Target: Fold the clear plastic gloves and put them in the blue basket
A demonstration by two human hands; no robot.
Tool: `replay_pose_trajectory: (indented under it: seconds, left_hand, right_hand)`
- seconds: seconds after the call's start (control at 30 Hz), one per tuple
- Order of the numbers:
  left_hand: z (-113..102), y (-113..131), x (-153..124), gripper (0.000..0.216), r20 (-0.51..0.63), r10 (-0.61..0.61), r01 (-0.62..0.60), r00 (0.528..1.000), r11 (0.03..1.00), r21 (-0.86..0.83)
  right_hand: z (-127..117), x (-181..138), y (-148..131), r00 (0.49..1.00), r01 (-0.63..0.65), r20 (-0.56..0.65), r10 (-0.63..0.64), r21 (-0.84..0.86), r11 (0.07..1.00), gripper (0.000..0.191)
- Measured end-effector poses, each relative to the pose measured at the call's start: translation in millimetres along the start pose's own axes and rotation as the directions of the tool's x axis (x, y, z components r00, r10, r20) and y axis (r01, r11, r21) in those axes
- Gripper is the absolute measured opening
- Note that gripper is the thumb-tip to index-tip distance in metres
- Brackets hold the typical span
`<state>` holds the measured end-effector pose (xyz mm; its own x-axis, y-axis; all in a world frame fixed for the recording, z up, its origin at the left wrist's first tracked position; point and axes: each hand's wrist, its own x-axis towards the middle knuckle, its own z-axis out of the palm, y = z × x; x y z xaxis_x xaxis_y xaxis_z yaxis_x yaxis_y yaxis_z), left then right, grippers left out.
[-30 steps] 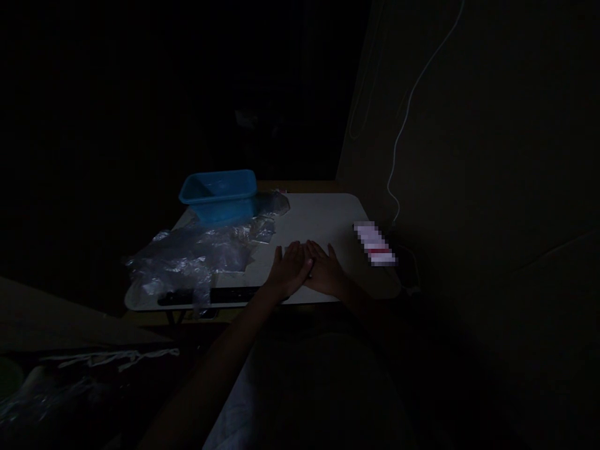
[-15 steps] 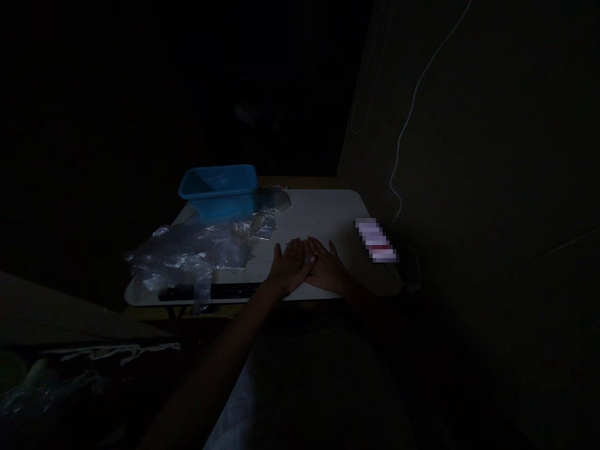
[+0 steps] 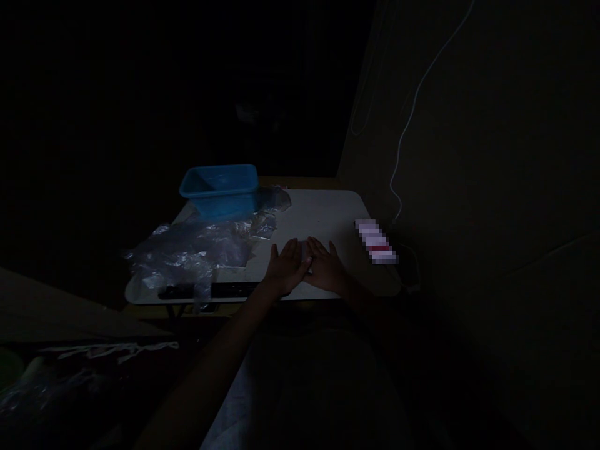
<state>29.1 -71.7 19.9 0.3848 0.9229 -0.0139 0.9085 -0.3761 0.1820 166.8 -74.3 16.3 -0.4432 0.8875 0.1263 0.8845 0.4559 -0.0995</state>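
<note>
Evidently both bare hands are spread flat, the left hand and right hand side by side, thumbs meeting or nearly so, over a white, round-cornered tabletop. Between their fingers shows a small pale patch, too dim to identify; whether anything lies under the palms, I cannot tell. If it is thin film, it should be light, limp and slippery, best pinched at an edge. Left of the left hand lies crumpled clear plastic sheeting, probably similar to handle; beyond it, a blue rectangular plastic tub.
</note>
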Motion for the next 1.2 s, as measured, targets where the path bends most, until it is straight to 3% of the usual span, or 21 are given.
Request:
replay_pose_trajectory:
  seconds: [0.57, 0.73, 0.87, 1.0, 1.1, 1.2]
  left_hand:
    - [-6, -18, -13, 0.056, -0.055, -0.018, 0.022, 0.998, 0.997, 0.071]
    - [-1, -20, -11, 0.058, -0.082, -0.007, 0.013, 0.997, 0.998, 0.069]
    - [0, -19, -12, 0.054, -0.116, 0.002, 0.008, 0.993, 0.997, 0.077]
    - [-2, -20, -12, 0.052, -0.13, 0.019, -0.008, 0.991, 0.996, 0.091]
    - [-2, -20, -12, 0.052, -0.12, 0.023, -0.012, 0.993, 0.996, 0.093]
    - [-2, -20, -12, 0.052, -0.114, 0.027, -0.017, 0.993, 0.996, 0.087]
  right_hand:
    - [4, 1, 3, 1.0, 0.007, -0.03, -0.007, 0.005, 1.0, 0.075]
    - [3, 11, 22, 0.996, -0.002, -0.091, 0.016, 0.152, 0.988, 0.068]
    - [-2, 35, 46, 0.981, -0.096, -0.116, 0.152, 0.39, 0.916, 0.039]
    - [-14, 62, 56, 0.99, -0.133, 0.029, 0.138, 0.514, 0.847, 0.031]
    - [-21, 77, 54, 0.977, -0.182, 0.186, 0.107, 0.452, 0.873, 0.039]
    - [-27, 84, 51, 0.954, -0.13, 0.298, 0.016, 0.369, 0.92, 0.042]
